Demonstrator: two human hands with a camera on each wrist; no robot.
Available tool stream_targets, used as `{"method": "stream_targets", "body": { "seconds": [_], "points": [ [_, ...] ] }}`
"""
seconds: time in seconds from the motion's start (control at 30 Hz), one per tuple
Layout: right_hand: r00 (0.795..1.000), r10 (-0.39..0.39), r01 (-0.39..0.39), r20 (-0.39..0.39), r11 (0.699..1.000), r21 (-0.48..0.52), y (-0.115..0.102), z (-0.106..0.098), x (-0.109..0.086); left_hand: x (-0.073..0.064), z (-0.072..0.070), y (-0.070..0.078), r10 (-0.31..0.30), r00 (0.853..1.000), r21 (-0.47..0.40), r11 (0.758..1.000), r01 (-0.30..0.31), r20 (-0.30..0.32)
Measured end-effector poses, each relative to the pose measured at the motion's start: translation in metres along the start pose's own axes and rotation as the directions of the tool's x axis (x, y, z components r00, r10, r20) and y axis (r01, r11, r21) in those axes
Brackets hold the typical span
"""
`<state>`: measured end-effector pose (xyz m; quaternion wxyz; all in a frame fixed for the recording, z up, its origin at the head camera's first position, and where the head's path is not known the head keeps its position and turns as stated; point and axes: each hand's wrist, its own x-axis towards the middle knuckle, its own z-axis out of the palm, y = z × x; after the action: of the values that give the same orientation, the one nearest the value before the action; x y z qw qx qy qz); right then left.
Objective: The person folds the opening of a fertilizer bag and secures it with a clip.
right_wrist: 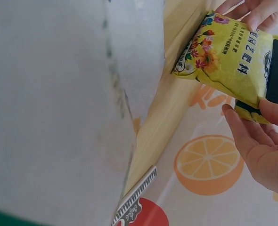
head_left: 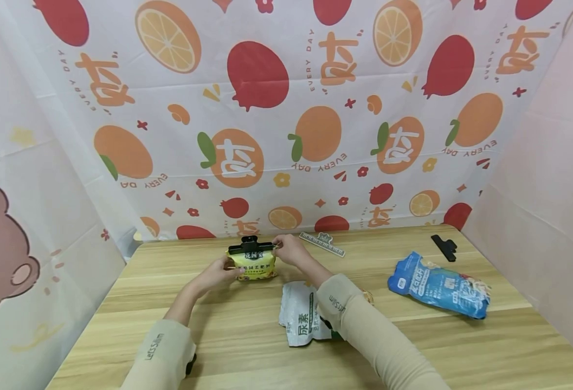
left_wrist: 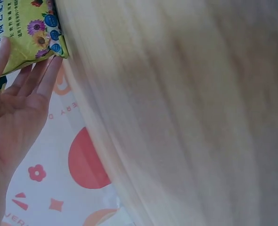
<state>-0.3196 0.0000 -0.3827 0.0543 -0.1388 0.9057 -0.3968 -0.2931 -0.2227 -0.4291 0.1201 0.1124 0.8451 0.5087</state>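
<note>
A small yellow bag printed with flowers (head_left: 256, 269) stands near the table's back edge, with a long black bag clip (head_left: 237, 248) across its top. My left hand (head_left: 219, 274) holds the bag at its left side; in the left wrist view the thumb lies on the front and the fingers are behind it. At the other end, my right hand (head_left: 290, 250) pinches the top right corner beside the clip. The right wrist view shows the right thumb on the front of the bag (right_wrist: 228, 52), with the fingers behind.
A white and green bag (head_left: 297, 317) lies front-centre, partly under the right sleeve. On the right are a blue bag (head_left: 444, 290) and another black clip (head_left: 444, 248). A white clip with piano-key markings (head_left: 322, 244) lies at the back, before a fruit-print curtain (head_left: 286, 195).
</note>
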Motion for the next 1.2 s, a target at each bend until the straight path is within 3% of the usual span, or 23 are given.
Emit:
{"method": "stream_targets", "body": {
  "seconds": [0.23, 0.53, 0.87, 1.2],
  "points": [
    [1.000, 0.014, -0.014, 0.001, 1.000, 0.007, 0.001, 0.002, 0.001, -0.001, 0.001, -0.001, -0.006, 1.000, 0.019, 1.000, 0.006, -0.007],
    [1.000, 0.022, -0.021, -0.005, 0.996, 0.092, 0.002, 0.005, 0.000, -0.004, 0.000, -0.001, 0.007, 1.000, 0.011, 1.000, -0.007, -0.017],
    [1.000, 0.004, -0.006, 0.011, 0.985, 0.171, 0.001, 0.009, -0.001, -0.009, -0.007, 0.001, -0.013, 1.000, 0.029, 0.999, 0.012, 0.029],
    [0.998, -0.019, 0.012, 0.054, 0.991, 0.133, -0.004, 0.014, -0.006, -0.016, -0.008, 0.002, 0.019, 0.998, -0.016, 1.000, -0.018, 0.058]
  ]
}}
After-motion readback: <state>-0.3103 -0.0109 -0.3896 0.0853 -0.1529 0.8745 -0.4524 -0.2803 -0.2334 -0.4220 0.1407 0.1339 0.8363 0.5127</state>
